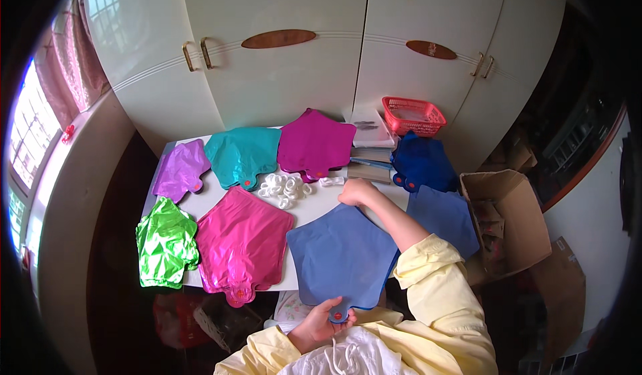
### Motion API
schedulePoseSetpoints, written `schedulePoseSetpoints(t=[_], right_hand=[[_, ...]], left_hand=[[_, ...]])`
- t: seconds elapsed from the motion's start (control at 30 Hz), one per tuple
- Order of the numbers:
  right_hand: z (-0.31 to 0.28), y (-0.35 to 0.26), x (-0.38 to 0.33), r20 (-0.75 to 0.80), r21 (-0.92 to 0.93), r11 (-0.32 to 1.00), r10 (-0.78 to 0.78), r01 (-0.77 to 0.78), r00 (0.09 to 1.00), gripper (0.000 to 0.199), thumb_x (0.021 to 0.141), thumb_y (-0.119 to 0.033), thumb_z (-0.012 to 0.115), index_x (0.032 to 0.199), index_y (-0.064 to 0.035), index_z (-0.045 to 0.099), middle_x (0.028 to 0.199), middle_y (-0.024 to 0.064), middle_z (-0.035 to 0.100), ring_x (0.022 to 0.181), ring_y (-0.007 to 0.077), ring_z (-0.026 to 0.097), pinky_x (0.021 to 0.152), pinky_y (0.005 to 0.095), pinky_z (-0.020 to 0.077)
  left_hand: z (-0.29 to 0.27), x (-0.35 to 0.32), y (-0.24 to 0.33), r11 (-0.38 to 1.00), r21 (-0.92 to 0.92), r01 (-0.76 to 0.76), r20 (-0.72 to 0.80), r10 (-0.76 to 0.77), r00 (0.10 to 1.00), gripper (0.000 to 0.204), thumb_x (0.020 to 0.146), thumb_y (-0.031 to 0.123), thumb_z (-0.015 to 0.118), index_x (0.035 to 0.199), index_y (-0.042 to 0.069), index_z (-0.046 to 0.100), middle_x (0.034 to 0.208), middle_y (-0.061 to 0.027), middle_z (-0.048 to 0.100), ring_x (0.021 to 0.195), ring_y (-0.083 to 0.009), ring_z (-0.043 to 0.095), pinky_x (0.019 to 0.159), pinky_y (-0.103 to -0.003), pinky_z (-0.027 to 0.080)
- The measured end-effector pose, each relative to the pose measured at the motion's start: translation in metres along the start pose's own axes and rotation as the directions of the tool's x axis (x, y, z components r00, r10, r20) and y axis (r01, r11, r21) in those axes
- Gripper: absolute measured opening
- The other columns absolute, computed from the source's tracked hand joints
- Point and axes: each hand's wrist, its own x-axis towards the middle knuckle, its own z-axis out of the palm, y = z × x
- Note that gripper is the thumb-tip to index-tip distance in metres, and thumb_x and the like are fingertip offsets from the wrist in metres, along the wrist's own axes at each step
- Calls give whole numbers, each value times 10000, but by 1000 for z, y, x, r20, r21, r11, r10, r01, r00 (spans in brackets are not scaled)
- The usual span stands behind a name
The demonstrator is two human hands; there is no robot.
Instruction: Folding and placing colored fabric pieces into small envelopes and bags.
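A flat matte-blue star-shaped foil balloon (pixel 342 255) lies in front of me, its lower end past the table's near edge. My left hand (pixel 318 324) grips its rounded tail, which bears a red dot, with the thumb on top. At the star's far point my right hand (pixel 356 192) is closed, knuckles up. Its fingertips are hidden, so I cannot make out what they hold. Just left of it lies a small white strip (pixel 331 182), close to a heap of white ribbon coils (pixel 283 189). A pink star balloon (pixel 244 241) lies to the left.
Purple (pixel 180 168), teal (pixel 244 153), magenta (pixel 315 142), green (pixel 165 244) and dark blue (pixel 424 161) foil balloons ring the white table (pixel 264 204). Another blue one (pixel 443 218) lies right. Behind are stacked books (pixel 371 154) and a red basket (pixel 413 115). A cardboard box (pixel 515 221) stands right.
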Motion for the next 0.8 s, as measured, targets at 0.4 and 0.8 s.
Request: schedulePoseSetpoints(t=[0.4,0.8], right_hand=[[20,26,18,-82,347,912,-201,217,976,203,687,-180,596,711,10,664,725,174,659,660,241,643,625,349,495],[18,41,24,-90,360,866,-338,346,937,298,768,-288,708,824,2,667,718,93,636,638,160,577,603,325,460]], left_hand=[[12,-3,5,994,104,-39,-49,44,998,362,947,289,458,1112,-33,475,955,-159,619,839,-260,617,747,-365,524],[27,3,9,979,177,-99,-201,134,970,214,932,125,492,1091,-16,463,942,-157,619,741,-185,578,640,-309,514]])
